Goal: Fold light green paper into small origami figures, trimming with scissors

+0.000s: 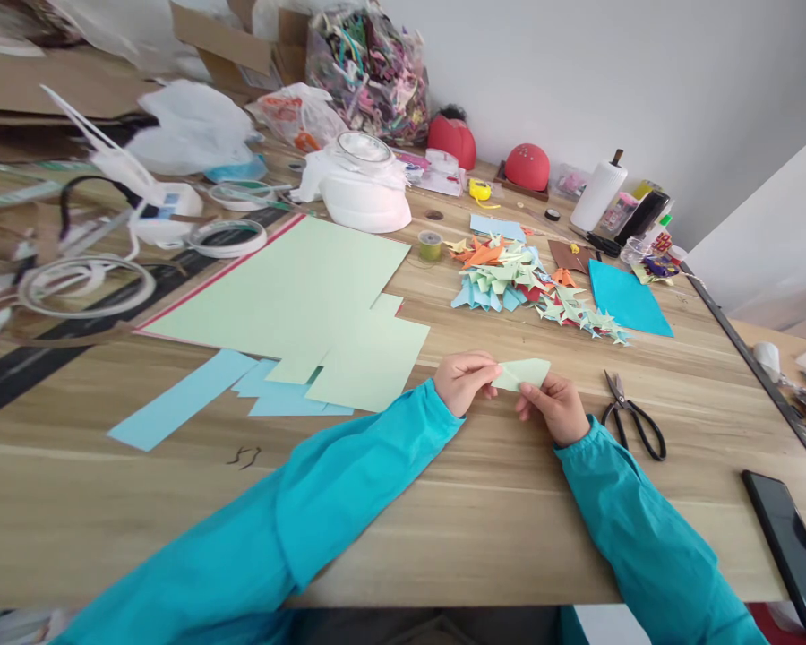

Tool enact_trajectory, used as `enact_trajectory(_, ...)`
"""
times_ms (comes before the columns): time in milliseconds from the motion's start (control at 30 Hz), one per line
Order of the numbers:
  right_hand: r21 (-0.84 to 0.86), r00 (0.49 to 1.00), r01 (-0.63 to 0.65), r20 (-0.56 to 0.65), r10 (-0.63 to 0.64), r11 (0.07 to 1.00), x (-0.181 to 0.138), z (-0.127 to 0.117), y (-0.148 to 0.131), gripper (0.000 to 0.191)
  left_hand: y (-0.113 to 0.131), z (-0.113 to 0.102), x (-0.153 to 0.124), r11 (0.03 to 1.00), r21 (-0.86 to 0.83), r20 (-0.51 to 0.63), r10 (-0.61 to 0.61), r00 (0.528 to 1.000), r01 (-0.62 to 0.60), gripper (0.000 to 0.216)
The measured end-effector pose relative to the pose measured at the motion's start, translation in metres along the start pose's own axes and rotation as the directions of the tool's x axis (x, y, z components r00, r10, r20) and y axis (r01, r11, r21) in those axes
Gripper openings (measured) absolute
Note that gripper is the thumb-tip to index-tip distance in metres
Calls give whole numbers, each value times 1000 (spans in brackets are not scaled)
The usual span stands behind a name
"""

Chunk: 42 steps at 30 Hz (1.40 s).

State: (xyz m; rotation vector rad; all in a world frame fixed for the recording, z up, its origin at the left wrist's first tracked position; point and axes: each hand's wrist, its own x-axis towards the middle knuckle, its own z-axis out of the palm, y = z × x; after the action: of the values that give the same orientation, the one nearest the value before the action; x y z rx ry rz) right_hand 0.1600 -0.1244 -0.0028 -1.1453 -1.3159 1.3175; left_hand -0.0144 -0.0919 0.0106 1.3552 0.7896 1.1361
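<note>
A small piece of pale green folded paper [525, 373] is held up between my two hands over the table's front part. My left hand [467, 381] pinches its left end between thumb and fingers. At the lower right edge, my right hand [554, 408] grips it with the thumb in front. Scissors [628, 417] with black handles lie just right of my right hand. Left of my hands are large pale green paper sheets [295, 287] and blue paper strips [181, 399]. Beyond my hands spreads a pile of folded paper pieces [510, 278] in green, blue, orange and red.
A phone [789, 546] lies at the right front edge. Toward the back stand a thread spool [431, 246], a yellow tape measure [480, 190], red caps [527, 167] and a bright blue sheet [630, 297]. Tape rolls [227, 238], cords and plastic bags crowd the left.
</note>
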Motion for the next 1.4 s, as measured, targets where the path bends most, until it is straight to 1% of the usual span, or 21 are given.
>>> enact_trajectory(133, 3, 1000, -1, 7, 1, 1000, 0, 0, 1, 25, 2, 0, -1, 998, 46, 1, 38, 999, -38, 30)
enact_trajectory(200, 6, 1000, -6, 7, 5, 1000, 1, 0, 2, 25, 2, 0, -1, 998, 54, -8, 36, 999, -35, 31)
enact_trajectory(300, 12, 1000, -6, 6, 6, 1000, 0, 0, 3, 25, -1, 2, -1, 999, -12, -11, -44, 999, 43, 27)
enact_trajectory(367, 9, 1000, -4, 16, 4, 1000, 0, 0, 2, 25, -4, 5, -1, 991, -49, 20, -122, 992, 122, 28)
enact_trajectory(433, -1, 999, -4, 37, 4, 1000, 0, 0, 0, 25, -7, 7, -1, 984, -48, 62, -167, 984, 171, 30)
enact_trajectory(500, -9, 998, -7, 55, 7, 1000, 0, 1, -1, 26, -8, 8, -1, 983, -31, 88, -178, 980, 181, 30)
enact_trajectory(667, -16, 998, -26, 60, 27, 1000, -1, 2, -4, 29, -2, 6, 0, 980, 20, 105, -201, 974, 200, 31)
enact_trajectory(800, 1, 998, -29, 49, 29, 1000, -1, 2, -2, 28, -1, 6, 1, 959, -75, 116, -264, 958, 273, 38)
enact_trajectory(900, 22, 999, -18, 47, 17, 1000, -1, 1, 0, 28, -2, 6, 1, 947, -126, 109, -283, 953, 296, 43)
enact_trajectory(1033, 9, 1000, -20, 22, 20, 1000, -1, 1, -1, 31, -1, 5, 2, 946, -152, 47, -281, 959, 285, 43)
enact_trajectory(1133, -30, 1000, -20, -5, 20, 999, -2, 3, -3, 35, 0, 5, 2, 965, -108, -5, -241, 971, 239, 37)
enact_trajectory(1400, -109, 999, -2, 35, 6, 994, -3, 4, -5, 36, -1, 8, 0, 976, -26, -5, -218, 976, 218, 28)
